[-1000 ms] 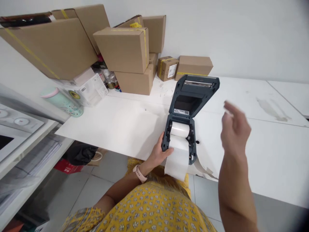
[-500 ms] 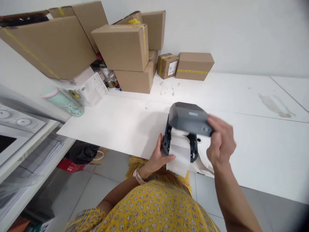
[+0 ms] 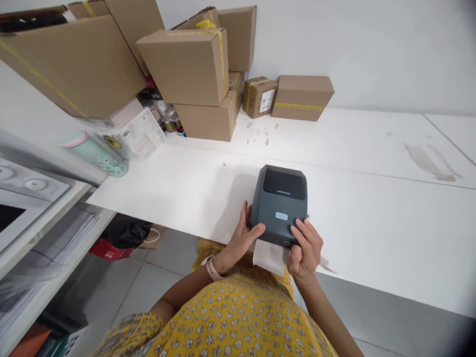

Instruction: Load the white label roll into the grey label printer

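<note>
Grey printer (image 3: 279, 206), paper (image 3: 269, 256) out front

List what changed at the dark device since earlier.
The raised lid swung down toward the person, hiding the paper roll. The right hand, free at first, gripped the lid and now touches its near right corner. Unchanged: left hand on the left side, paper strip in front, cardboard boxes.

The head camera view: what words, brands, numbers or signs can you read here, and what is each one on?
No text can be read with certainty.
Dark grey device: pale mark on its lid, too small.
Small cardboard box: white label, print too blurred.
White box: barcode, no digits readable.
Red bag: pale lettering, too blurred.
</note>
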Demonstrator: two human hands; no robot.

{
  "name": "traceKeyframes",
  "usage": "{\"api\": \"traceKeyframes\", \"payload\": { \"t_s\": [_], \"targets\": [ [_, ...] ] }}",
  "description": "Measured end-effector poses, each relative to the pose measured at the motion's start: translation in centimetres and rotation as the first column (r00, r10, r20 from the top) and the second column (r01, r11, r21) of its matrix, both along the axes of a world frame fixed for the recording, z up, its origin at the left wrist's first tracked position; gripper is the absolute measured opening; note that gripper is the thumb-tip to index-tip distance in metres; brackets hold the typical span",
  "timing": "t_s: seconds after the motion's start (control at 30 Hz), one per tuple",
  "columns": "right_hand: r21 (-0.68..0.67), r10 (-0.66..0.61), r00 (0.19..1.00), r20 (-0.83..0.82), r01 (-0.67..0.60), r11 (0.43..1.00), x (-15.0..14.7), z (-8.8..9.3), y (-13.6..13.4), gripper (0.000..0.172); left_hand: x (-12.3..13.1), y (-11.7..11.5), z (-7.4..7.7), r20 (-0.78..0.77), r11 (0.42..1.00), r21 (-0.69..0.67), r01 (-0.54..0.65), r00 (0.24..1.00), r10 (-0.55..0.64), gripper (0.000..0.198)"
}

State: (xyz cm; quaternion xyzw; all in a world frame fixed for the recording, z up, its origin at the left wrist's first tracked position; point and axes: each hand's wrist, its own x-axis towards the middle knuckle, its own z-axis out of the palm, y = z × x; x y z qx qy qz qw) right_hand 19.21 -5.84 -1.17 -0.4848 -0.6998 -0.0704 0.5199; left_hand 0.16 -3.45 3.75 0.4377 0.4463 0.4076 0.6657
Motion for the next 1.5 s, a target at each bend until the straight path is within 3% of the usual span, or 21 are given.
{"api": "traceKeyframes", "payload": {
  "t_s": [0.23,0.33,0.5,0.6,0.7,0.77,0.83,0.97,1.17,1.27,1.37,1.5],
  "targets": [
    [-0.009,-0.057,0.996,-0.063,0.056,0.998,0.0,-3.6,0.1,0.055,0.6,0.5,0.0,-0.127,0.998,0.055,-0.031,0.991,0.038,0.101],
    [0.002,-0.075,0.992,-0.1,0.075,0.997,0.1,-4.4,0.5,0.051,0.6,0.7,-0.1,-0.135,0.992,0.117,-0.035,0.99,0.051,0.096],
    [0.069,-0.052,0.995,-0.089,0.059,0.996,-0.1,-2.1,1.0,0.042,-0.6,-0.6,-0.7,-0.159,0.993,0.104,0.054,0.987,-0.037,0.1],
    [0.093,-0.065,0.994,-0.085,0.073,0.993,-0.7,0.0,0.8,0.036,-2.1,-2.4,-1.2,-0.372,0.992,0.068,0.111,0.925,-0.078,0.103],
    [0.048,-0.061,0.995,-0.073,0.065,0.997,-1.2,1.1,0.5,0.034,-3.1,-3.5,-1.2,-0.53,0.994,0.017,0.108,0.844,-0.082,0.061],
    [0.008,-0.064,0.997,-0.052,0.065,0.998,-1.4,1.5,0.6,0.033,-3.1,-3.4,-0.9,-0.439,0.98,-0.067,0.186,0.877,-0.196,0.044],
    [-0.019,-0.075,0.997,-0.008,0.075,0.997,-1.4,1.7,0.8,0.032,-2.4,-2.8,-0.7,-0.272,0.947,-0.126,0.295,0.908,-0.319,0.044],
    [-0.027,-0.08,0.996,0.043,0.081,0.996,-1.3,1.9,1.2,0.032,-0.4,-2.0,-0.6,-0.093,0.932,-0.102,0.349,0.929,-0.358,0.045],
    [-0.041,-0.092,0.996,0.013,0.093,0.995,-1.5,2.0,1.2,0.031,-0.2,-2.4,0.0,-0.003,0.918,-0.129,0.375,0.926,-0.378,0.042],
    [-0.075,-0.132,0.989,0.064,0.137,0.988,-1.5,2.4,1.1,0.027,-0.9,-2.7,0.0,-0.154,0.91,-0.113,0.398,0.898,-0.412,0.044],
    [-0.103,-0.187,0.971,0.152,0.203,0.974,-1.4,3.4,0.8,0.023,-1.5,-2.9,0.0,-0.364,0.94,-0.012,0.341,0.874,-0.322,0.057],
    [-0.099,-0.194,0.946,0.261,0.226,0.969,-1.3,5.3,0.5,0.019,-2.2,-2.5,0.6,-0.42,0.97,0.218,0.112,0.908,-0.011,0.054]
  ]
}}
